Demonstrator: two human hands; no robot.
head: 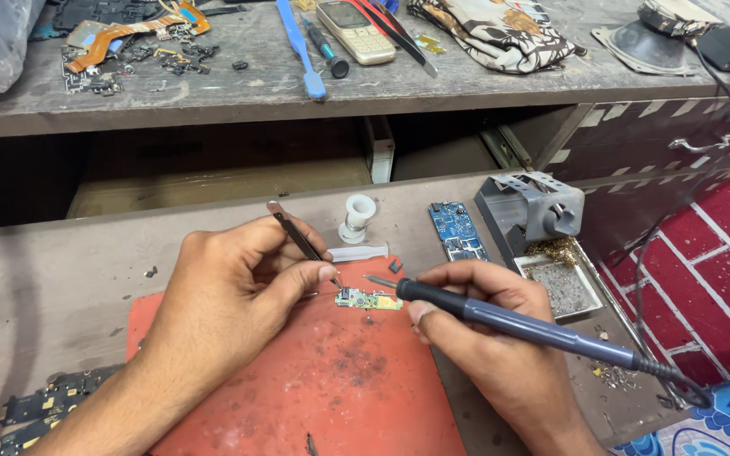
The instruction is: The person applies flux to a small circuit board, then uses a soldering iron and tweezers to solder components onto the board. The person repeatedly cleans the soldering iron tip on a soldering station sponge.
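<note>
A red mat [297, 380] is lying at the surface's near edge. On it, the right hand [483, 338] is gripping a soldering iron [517, 325], closed around it, tip beside a small green circuit board [368, 300]. The left hand [230, 295] is pinching tweezers [297, 236] at that board. Beyond, a blue circuit board [456, 230] is lying near an iron stand [530, 207].

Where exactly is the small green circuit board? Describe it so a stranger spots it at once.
Find the red work mat on the lower bench. Near its top edge, between the left hand and the right hand, lies the small green circuit board. The blue board lies off the mat and is larger.
</note>
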